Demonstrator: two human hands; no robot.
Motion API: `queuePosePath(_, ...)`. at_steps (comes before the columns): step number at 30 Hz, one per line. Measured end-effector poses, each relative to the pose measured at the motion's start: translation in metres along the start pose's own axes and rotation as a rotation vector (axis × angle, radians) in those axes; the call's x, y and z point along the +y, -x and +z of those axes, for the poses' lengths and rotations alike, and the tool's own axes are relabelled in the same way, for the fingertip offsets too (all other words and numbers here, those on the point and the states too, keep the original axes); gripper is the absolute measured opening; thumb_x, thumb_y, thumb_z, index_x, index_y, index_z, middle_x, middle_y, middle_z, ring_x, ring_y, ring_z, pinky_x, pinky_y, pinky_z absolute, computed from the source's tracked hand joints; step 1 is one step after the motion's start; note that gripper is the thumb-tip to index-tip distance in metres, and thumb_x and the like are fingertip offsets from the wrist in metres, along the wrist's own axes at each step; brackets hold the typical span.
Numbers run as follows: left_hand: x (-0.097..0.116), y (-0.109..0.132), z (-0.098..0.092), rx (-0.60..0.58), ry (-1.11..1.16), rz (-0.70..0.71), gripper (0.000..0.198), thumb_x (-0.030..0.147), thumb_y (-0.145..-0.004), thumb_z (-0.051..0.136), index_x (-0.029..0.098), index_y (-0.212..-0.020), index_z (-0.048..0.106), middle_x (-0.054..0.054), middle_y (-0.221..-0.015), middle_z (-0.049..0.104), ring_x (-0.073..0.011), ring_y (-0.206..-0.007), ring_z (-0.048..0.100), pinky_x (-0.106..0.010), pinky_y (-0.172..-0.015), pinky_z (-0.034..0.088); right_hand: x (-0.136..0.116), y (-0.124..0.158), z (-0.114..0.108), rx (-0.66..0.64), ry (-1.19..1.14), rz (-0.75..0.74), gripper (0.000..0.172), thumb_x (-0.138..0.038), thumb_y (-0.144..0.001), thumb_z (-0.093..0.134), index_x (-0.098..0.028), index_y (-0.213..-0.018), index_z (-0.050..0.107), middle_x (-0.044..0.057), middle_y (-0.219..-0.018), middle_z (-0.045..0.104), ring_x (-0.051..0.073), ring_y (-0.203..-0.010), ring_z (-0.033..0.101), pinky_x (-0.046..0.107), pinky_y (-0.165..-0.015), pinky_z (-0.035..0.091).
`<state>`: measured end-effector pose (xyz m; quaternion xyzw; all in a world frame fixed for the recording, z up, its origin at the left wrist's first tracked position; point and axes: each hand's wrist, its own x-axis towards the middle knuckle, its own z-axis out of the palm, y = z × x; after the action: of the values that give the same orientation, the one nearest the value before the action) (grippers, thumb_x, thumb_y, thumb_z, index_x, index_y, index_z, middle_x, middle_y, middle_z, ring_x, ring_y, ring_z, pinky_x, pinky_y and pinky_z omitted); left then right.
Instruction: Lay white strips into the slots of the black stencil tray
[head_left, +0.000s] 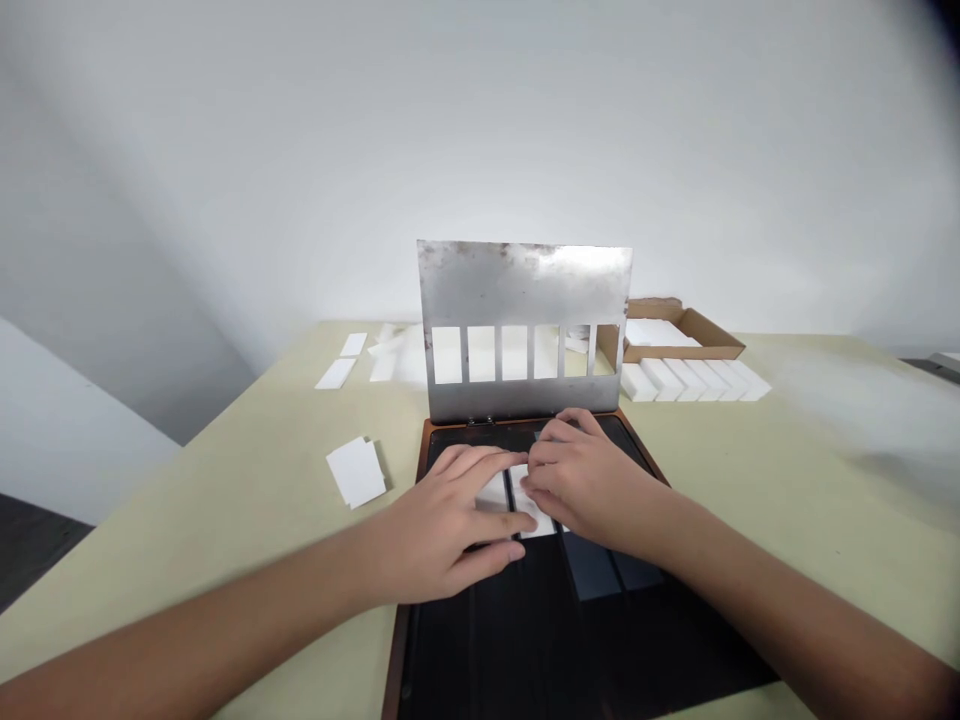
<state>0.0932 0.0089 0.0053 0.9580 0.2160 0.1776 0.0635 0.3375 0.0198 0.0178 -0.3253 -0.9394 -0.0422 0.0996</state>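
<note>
A black board with a brown edge (pixel 495 640) lies in front of me, and a metal plate with a row of rectangular windows (pixel 517 285) stands upright on hinges at its far side. My left hand (pixel 450 515) rests over the board with its fingers stretched out and spread, the fingertips at a white card (pixel 538 524). Bent and close together, the fingers of my right hand (pixel 592 485) press on the same card from the other side. Another white card (pixel 492 494) shows partly beneath my left fingers. My right hand hides what lies under its palm.
On the pale yellow table (pixel 247 520), a small stack of white cards (pixel 357 472) sits left of the board. Loose white cards (pixel 335 374) lie farther back. A cardboard box (pixel 712 345) with white cards stands back right, behind a fanned row of white stacks (pixel 694 381).
</note>
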Motion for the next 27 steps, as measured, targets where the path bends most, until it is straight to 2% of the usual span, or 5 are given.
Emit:
queuePosePath(6,-0.0012,0.0013,0.0021,-0.028,-0.015,-0.005,0.028,0.036,-0.105,0.059,0.033,-0.129,0.073,-0.013,-0.152,0.055,-0.0372,-0.143,0.045,-0.052,-0.111,0.036,-0.0011,0.0001,0.0003,0.019,-0.002,-0.003,0.027,-0.018,-0.101,0.057,-0.018,-0.078,0.071,0.002,-0.087,0.073,0.022,-0.097,0.057,0.046,-0.102,0.029)
queuePosePath(14,-0.0021,0.0006,0.0021,-0.041,0.024,-0.002,0.027,0.036,-0.105,0.059,0.032,-0.128,0.073,-0.011,-0.146,0.061,-0.0352,-0.143,0.046,-0.051,-0.111,0.034,-0.0019,-0.0006,-0.0011,0.001,-0.042,0.049,0.028,-0.019,-0.1,0.059,-0.019,-0.075,0.072,0.003,-0.079,0.072,0.022,-0.096,0.057,0.045,-0.102,0.03)
queuePosePath(19,-0.0015,0.001,0.0015,-0.075,0.021,-0.018,0.028,0.037,-0.106,0.057,0.033,-0.13,0.071,-0.01,-0.149,0.059,-0.0347,-0.145,0.044,-0.051,-0.112,0.032,-0.0031,-0.0014,-0.002,-0.005,-0.064,0.062,0.028,-0.018,-0.098,0.06,-0.02,-0.073,0.072,0.002,-0.077,0.071,0.021,-0.095,0.058,0.044,-0.103,0.03)
queuePosePath(27,-0.0016,0.0008,0.0023,-0.049,0.026,-0.007,0.027,0.036,-0.105,0.059,0.032,-0.129,0.072,-0.01,-0.149,0.059,-0.0346,-0.143,0.046,-0.05,-0.111,0.033,-0.0014,-0.0006,-0.0019,0.013,-0.13,0.098,0.025,-0.018,-0.096,0.063,-0.021,-0.074,0.074,0.001,-0.074,0.07,0.019,-0.09,0.057,0.043,-0.103,0.029)
